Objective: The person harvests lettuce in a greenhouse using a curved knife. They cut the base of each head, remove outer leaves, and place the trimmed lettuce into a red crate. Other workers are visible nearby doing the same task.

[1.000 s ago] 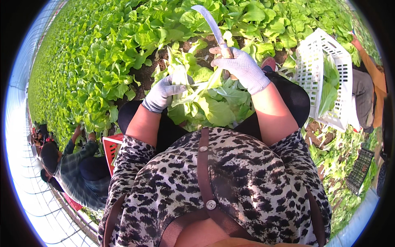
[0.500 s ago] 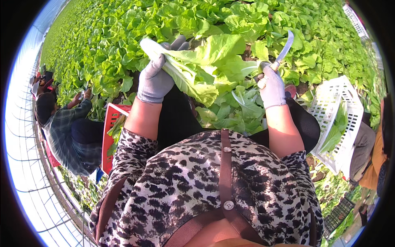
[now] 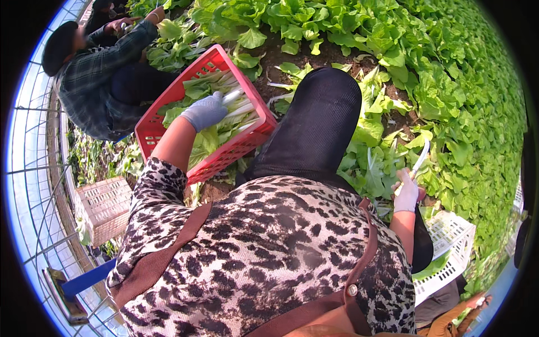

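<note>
My left hand (image 3: 205, 112), in a grey knitted glove, reaches into a red plastic crate (image 3: 255, 92) at my left. Its fingers are closed on a head of leafy greens (image 3: 231, 97), whose thick white base sticks out past them; its leaves blend with the others. More cut heads (image 3: 242, 108) lie in the crate, white stems toward the right side. Off to the right, my right hand (image 3: 405, 195), also gloved, grips a curved knife (image 3: 420, 157) with the blade pointing up, above the green leaves.
A white crate (image 3: 455, 238) with leaves inside stands at lower right, near another person's clothing. At left a person in a plaid shirt (image 3: 84, 84) crouches close to the red crate. A pale crate (image 3: 104, 205) sits behind. Rows of leafy plants (image 3: 460, 106) stretch ahead and right.
My view has turned left. My left hand has carried the leafy head from in front of me into the red crate. The right hand, still holding the knife, has drawn lower and away from it.
</note>
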`<action>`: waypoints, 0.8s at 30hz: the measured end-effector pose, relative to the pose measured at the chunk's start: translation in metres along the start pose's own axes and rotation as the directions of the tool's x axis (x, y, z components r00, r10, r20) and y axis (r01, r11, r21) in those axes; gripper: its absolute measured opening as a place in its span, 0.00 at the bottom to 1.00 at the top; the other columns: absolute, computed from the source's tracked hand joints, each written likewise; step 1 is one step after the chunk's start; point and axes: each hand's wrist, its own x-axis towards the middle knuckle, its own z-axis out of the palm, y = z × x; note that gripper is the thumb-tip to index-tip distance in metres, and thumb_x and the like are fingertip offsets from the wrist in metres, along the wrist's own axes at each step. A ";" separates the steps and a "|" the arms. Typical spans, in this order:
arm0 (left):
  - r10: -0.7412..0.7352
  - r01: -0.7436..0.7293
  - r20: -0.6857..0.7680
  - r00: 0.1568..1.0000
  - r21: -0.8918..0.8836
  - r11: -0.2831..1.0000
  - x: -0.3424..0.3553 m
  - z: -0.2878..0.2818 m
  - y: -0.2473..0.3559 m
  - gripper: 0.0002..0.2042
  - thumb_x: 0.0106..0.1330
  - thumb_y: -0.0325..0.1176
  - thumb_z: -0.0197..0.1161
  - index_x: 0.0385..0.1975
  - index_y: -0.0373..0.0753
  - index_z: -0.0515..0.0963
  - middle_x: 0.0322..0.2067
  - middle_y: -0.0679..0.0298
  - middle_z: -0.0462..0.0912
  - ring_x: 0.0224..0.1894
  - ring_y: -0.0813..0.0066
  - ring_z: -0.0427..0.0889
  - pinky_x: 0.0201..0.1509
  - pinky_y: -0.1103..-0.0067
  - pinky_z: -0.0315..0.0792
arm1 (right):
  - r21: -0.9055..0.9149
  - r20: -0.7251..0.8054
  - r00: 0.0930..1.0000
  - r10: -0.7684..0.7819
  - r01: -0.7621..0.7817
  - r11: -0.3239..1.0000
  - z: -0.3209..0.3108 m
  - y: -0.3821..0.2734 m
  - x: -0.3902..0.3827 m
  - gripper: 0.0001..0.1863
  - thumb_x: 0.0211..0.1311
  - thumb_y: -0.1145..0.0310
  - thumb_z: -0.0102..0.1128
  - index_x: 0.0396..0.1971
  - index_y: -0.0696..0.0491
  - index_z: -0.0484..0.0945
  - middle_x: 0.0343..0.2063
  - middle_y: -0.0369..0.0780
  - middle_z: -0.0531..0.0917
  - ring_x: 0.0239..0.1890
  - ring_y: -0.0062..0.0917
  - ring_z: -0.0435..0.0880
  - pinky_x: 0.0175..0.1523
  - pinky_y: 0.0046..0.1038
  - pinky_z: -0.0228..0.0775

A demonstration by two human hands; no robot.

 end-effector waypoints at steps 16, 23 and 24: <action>0.156 -0.100 -0.104 0.982 0.411 0.906 0.043 0.078 -0.010 0.21 0.61 0.46 0.62 0.51 0.43 0.79 0.48 0.51 0.78 0.48 0.50 0.81 0.52 0.62 0.76 | -0.165 -0.001 0.984 -0.179 0.177 0.970 0.034 -0.044 -0.066 0.24 0.63 0.66 0.66 0.54 0.61 0.73 0.25 0.34 0.77 0.14 0.15 0.71 0.20 0.18 0.64; 0.079 -0.069 0.080 0.994 -0.127 0.990 0.165 0.185 -0.135 0.19 0.62 0.42 0.58 0.49 0.39 0.81 0.47 0.43 0.82 0.53 0.45 0.80 0.57 0.62 0.73 | -0.054 -0.152 0.908 -0.391 0.388 0.920 -0.002 -0.117 -0.116 0.20 0.60 0.67 0.69 0.49 0.59 0.78 0.25 0.32 0.77 0.17 0.14 0.72 0.23 0.18 0.62; 0.134 -0.127 0.110 0.985 -0.067 0.990 0.172 0.182 -0.138 0.20 0.62 0.43 0.59 0.50 0.39 0.80 0.48 0.44 0.82 0.54 0.46 0.79 0.57 0.62 0.73 | -0.077 -0.186 0.892 -0.412 0.405 0.911 -0.014 -0.132 -0.111 0.20 0.60 0.68 0.69 0.49 0.59 0.78 0.25 0.32 0.77 0.17 0.14 0.72 0.23 0.18 0.63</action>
